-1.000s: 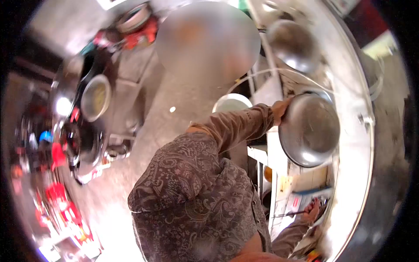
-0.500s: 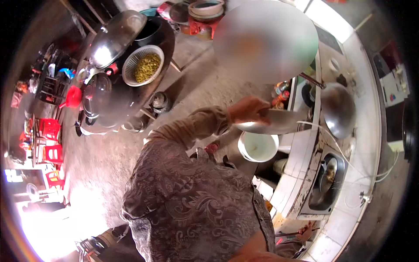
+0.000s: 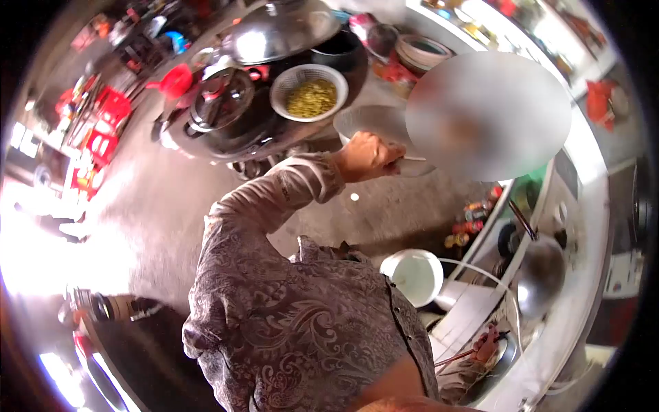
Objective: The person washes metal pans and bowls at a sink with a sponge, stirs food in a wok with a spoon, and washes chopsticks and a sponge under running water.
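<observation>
My left hand, arm stretched forward, is closed on the rim of a wide grey metal pan. A blurred oval hides much of the pan's right side. At the lower right, my right hand is closed around a thin brown stick; the stick's full shape and use cannot be made out. Close to that hand lies the metal sink. A white bucket stands on the floor beside the counter. Past my left hand, a pale strainer basket holds yellow-green pieces.
The dark round stove table bears a lidded pot and a large metal lid. A wok rests on the white counter along the right. A white hose crosses near the bucket. Red stools stand at left.
My left hand has carried the metal pan from beside the counter and bucket toward the stove table. My right hand, still around the stick, now appears higher. The whole view has turned.
</observation>
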`<state>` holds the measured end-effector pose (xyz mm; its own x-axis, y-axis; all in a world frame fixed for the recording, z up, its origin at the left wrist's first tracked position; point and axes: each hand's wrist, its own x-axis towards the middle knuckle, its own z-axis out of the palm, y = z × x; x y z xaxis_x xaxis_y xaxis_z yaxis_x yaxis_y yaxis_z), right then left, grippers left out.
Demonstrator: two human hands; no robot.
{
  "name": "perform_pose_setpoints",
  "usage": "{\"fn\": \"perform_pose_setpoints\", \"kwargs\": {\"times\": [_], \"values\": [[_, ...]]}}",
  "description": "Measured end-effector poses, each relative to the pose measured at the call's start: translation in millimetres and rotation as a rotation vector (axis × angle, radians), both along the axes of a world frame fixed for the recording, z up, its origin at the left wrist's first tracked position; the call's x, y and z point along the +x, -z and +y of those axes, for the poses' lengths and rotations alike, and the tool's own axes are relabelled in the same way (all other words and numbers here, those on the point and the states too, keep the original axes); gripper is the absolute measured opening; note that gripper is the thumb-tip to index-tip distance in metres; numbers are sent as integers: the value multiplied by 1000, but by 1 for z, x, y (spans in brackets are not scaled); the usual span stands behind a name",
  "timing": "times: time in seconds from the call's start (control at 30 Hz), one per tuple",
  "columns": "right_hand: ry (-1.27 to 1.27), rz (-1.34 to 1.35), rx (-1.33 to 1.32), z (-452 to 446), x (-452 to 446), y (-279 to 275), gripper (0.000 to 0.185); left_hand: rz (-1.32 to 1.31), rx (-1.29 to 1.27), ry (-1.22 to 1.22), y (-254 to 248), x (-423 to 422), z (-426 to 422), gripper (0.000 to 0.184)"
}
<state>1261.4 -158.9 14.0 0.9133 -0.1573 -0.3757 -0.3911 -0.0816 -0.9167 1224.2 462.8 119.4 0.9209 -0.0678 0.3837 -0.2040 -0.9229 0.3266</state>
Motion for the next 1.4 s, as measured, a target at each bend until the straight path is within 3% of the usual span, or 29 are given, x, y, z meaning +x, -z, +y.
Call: {"fn": "perform_pose_setpoints", "kwargs": {"times": [0.17,0.27,0.33,0.4,0.47,0.6,0.67,0.73,0.8,0.9,0.93,1.0,1.07,1.13,1.17,1.2,1.27,1.37,1.4], "values": [[-113,65,12,48,60,45,18,-272,210,-250,-10,-19,69,27],[-115,136,-14,70,63,52,19,-109,375,-576,-21,-25,131,39],[-81,178,-38,71,63,64,19,11,388,-775,-44,-32,170,40],[-48,166,-81,70,64,73,12,-107,376,-878,-45,-45,230,40],[3,228,-104,76,67,73,11,29,339,-1074,-56,-62,287,36],[102,276,-109,108,80,98,20,87,151,-1226,-35,-138,435,40],[228,339,-118,139,91,114,19,121,78,-1261,-21,-186,482,35],[230,370,-45,180,96,123,20,-74,-37,-1089,48,-249,561,42],[125,416,-62,222,112,123,23,7,-44,-1173,68,-281,569,51],[-73,467,-72,261,136,122,30,-10,-193,-1141,106,-312,575,31],[-89,470,-120,271,150,123,31,99,-206,-1180,123,-321,583,30],[-113,471,-209,287,172,129,32,70,-228,-1150,162,-332,600,29],[-99,472,-145,336,171,96,31,160,-262,-1150,178,-331,603,34],[-247,252,-177,343,177,102,30,99,-370,-1059,211,-331,604,28],[-232,222,-168,343,182,106,31,32,-227,-1011,254,-343,618,37],[-196,188,-162,341,187,113,34,103,-247,-999,258,-341,621,37],[-85,139,-151,393,155,70,22,196,-196,-968,257,-334,634,38],[-27,10,25,357,148,102,27,218,-74,-927,243,-306,663,39],[-54,15,110,355,135,88,31,213,-23,-920,236,-289,672,39]]}}
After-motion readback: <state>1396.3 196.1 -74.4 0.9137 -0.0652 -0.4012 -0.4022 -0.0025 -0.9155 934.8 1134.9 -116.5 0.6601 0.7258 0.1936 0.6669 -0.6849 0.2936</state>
